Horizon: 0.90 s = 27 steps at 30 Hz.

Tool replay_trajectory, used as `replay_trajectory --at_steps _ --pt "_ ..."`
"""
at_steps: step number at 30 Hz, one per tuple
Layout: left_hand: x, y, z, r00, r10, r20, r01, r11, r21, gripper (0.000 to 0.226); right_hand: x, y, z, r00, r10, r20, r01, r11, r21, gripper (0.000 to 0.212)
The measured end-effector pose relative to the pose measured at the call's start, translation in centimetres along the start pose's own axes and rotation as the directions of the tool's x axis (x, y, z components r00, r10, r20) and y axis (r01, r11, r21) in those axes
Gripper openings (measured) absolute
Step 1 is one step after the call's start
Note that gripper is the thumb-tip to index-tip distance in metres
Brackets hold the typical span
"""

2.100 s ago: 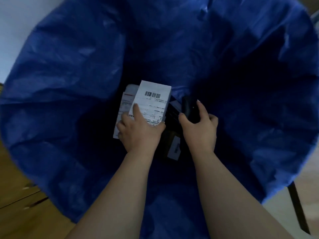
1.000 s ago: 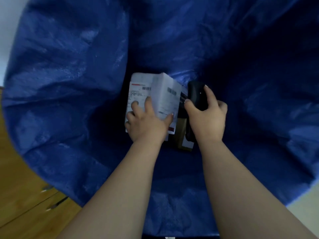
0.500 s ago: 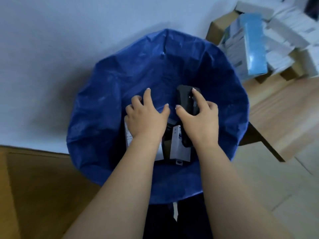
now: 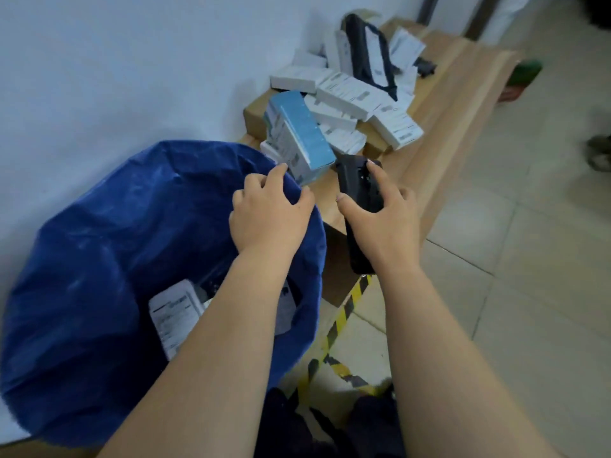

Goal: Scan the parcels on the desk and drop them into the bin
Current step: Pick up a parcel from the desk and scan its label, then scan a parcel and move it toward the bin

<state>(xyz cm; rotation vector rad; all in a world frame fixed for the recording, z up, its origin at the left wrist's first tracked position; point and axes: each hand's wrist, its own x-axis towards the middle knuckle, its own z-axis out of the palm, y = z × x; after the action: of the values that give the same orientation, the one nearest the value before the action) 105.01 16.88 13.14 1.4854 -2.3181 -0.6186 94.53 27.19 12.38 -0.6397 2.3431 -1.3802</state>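
Parcels [image 4: 350, 104] lie heaped on the wooden desk [image 4: 463, 81] ahead and to the right of us, and the nearest of them, a light blue box [image 4: 299, 138], juts toward the bin [image 4: 99, 233] with its long axis running from the wall side down toward our hands. Our left hand [image 4: 267, 214] hovers over the far rim of the bin with its fingers loosely spread and nothing in them; the blue box's near corner sits just beyond those fingertips, apart from them as far as we can tell, so this is the closer hand for the next pick. Our right hand [image 4: 380, 216] is wrapped around the black scanner [image 4: 360, 206], forefinger laid along its top, its head aimed at the pile just beside the blue box. Down in the bin a white labelled parcel [image 4: 175, 312] already rests on the bottom, partly hidden by our left forearm. We judge that the coming move is a short reach forward and slightly right with the left hand, gripping the blue box across its narrow width so a label can be turned toward the scanner. Many parcels remain, so the task looks far from finished.
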Motion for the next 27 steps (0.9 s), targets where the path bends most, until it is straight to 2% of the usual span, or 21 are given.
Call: replay_trajectory --at_steps 6,19,27 --pt "-1.2 10.6 3.8 0.988 0.154 0.021 -0.154 0.988 -0.014 0.058 2.8 3.1 -9.5 0.992 0.001 -0.129 0.005 0.999 0.042 0.066" --pt "-3.4 34.2 16.4 0.963 0.248 0.106 -0.241 0.967 -0.082 0.059 13.3 12.0 -33.4 0.948 0.028 -0.317 -0.032 0.999 -0.007 0.067" --pt "0.7 42.6 21.6 0.951 0.28 0.132 -0.271 0.959 -0.083 0.057 21.3 15.7 -40.7 0.927 0.053 -0.372 -0.063 0.998 -0.015 0.067"
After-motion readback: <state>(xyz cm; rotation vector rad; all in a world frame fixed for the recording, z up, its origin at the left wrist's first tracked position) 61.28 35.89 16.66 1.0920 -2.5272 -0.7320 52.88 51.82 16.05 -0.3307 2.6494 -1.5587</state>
